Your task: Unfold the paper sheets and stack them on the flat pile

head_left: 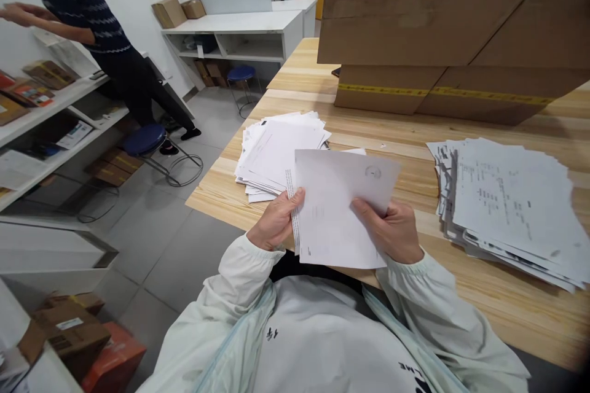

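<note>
Several printed sheets of paper [338,215] are held up in front of me, over the near edge of the wooden table. My left hand [278,216] grips their left edge, its thumb on top. On the right side my right hand [391,227] pinches the sheets, thumb lying across the top page; the fingers behind are mostly hidden. Beyond the sheets, to the left, lies an uneven paper stack [281,147]. A taller stack of printed papers [511,202] sits on the table to the right of my right hand.
Large cardboard boxes [437,18] stand at the back of the wooden table [396,135]. A person [92,31] is at the shelves [59,95] on the left. Blue stools [145,138] stand on the floor. Parcels [69,325] lie at lower left.
</note>
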A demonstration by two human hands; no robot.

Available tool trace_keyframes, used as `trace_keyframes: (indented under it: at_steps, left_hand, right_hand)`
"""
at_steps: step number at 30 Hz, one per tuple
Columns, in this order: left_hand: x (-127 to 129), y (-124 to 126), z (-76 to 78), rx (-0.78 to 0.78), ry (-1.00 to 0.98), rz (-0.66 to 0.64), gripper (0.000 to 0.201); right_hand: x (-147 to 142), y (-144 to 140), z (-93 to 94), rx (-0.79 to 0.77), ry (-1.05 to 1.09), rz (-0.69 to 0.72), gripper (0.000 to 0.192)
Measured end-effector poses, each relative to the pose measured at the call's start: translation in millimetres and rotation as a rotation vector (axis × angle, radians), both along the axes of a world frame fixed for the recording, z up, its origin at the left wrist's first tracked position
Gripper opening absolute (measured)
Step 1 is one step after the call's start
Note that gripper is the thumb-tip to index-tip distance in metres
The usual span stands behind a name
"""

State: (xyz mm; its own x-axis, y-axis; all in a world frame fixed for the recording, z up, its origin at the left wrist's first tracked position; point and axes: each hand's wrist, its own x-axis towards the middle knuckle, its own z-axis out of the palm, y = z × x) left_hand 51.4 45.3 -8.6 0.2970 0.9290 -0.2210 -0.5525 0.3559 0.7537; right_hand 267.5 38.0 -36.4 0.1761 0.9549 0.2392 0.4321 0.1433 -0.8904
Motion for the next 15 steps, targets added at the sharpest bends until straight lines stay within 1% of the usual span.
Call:
trace_keyframes:
  at_steps: [2,3,4,5,6,8,10,11,13,15]
  left_hand:
    - [-3,-2,6.3,0.081,0.079,-0.008,0.048]
    - [-5,-3,10.4,0.13,0.124,-0.018,0.05]
    - [-8,-3,15.0,0.182,0.172,-0.033,0.051]
    - [-11,-3,19.5,0.239,0.226,-0.049,0.051]
    - [-13,-3,23.7,0.297,0.283,-0.064,0.05]
    - [-17,-1,29.0,0.401,0.398,-0.078,0.047]
    - [-18,1,28.7,0.473,0.484,-0.058,0.046]
    - [-17,3,26.5,0.496,0.508,-0.03,0.045]
    - [-16,4,19.6,0.52,0.531,0.041,0.045]
    - [-15,5,12.6,0.522,0.538,0.1,0.045]
  right_hand:
    - [-1,2,-2.6,0.127,0.056,-0.049,0.033]
    - [1,3,-3.2,0.184,0.117,-0.053,0.034]
    - [2,4,-3.5,0.218,0.188,-0.029,0.043]
    - [4,5,-3.9,0.214,0.255,0.026,0.051]
    - [6,6,-4.7,0.179,0.301,0.097,0.052]
    - [7,6,-8.5,0.097,0.317,0.202,0.039]
    - [6,7,-16.1,0.075,0.283,0.213,0.026]
    - [5,7,-20.7,0.08,0.273,0.2,0.023]
    - [1,8,-30.0,0.075,0.282,0.185,0.023]
    - [-2,9,-36.8,0.048,0.313,0.205,0.024]
